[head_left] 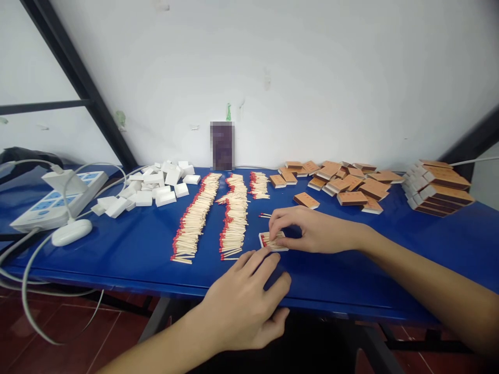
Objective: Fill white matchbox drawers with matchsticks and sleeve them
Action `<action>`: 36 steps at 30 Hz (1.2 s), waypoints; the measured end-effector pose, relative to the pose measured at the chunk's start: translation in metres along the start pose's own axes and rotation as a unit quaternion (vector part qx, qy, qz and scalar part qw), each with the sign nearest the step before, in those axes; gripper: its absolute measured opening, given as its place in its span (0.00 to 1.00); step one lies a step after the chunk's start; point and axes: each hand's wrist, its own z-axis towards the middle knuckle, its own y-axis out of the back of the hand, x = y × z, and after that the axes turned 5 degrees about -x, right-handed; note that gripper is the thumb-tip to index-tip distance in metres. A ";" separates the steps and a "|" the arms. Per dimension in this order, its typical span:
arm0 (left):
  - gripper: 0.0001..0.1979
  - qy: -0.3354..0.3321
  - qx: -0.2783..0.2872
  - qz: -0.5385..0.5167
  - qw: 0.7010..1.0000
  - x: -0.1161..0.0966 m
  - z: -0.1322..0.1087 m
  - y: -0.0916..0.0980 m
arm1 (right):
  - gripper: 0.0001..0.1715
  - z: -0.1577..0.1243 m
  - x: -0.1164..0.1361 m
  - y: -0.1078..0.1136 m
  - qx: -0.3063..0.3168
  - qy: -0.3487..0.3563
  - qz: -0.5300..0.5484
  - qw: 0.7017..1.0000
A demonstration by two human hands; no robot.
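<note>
Presently the match tray (268,240), on the blue table (136,249), is gripped from three o'clock by the right hand (315,231), fingers closed on it, long axis nine-to-three. The left hand (245,301), fingers apart, is laid at seven o'clock, fingertips at its near edge.

Head-worn view, forward and down — close over blue table (128,254), wall (312,78) behind

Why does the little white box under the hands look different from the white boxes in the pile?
The matchbox tray under the hands holds red-tipped matches; the white trays in the pile show none. The matchbox tray lies alone near the front of the table, with the right hand on it and the left hand beside it; the pile sits jumbled at the back left. Both are small, white and boxy.
</note>
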 end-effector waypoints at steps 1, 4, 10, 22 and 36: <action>0.18 0.000 -0.002 0.001 1.000 0.000 0.000 0.000 | 0.12 0.000 0.000 0.000 0.001 -0.005 -0.005 1.000; 0.18 0.000 -0.007 0.003 1.000 0.000 0.000 0.000 | 0.12 0.000 -0.001 -0.002 -0.007 -0.018 -0.022 1.000; 0.19 -0.004 -0.009 0.006 1.000 0.000 0.000 -0.001 | 0.12 0.001 -0.002 -0.005 -0.023 -0.034 -0.051 0.998; 0.17 -0.002 -0.035 0.022 0.999 -0.002 0.001 0.001 | 0.11 -0.001 0.006 -0.001 -0.013 -0.034 -0.053 0.998; 0.18 -0.012 -0.017 0.020 1.000 -0.002 0.000 -0.001 | 0.08 -0.002 0.006 -0.003 -0.022 -0.025 -0.085 0.996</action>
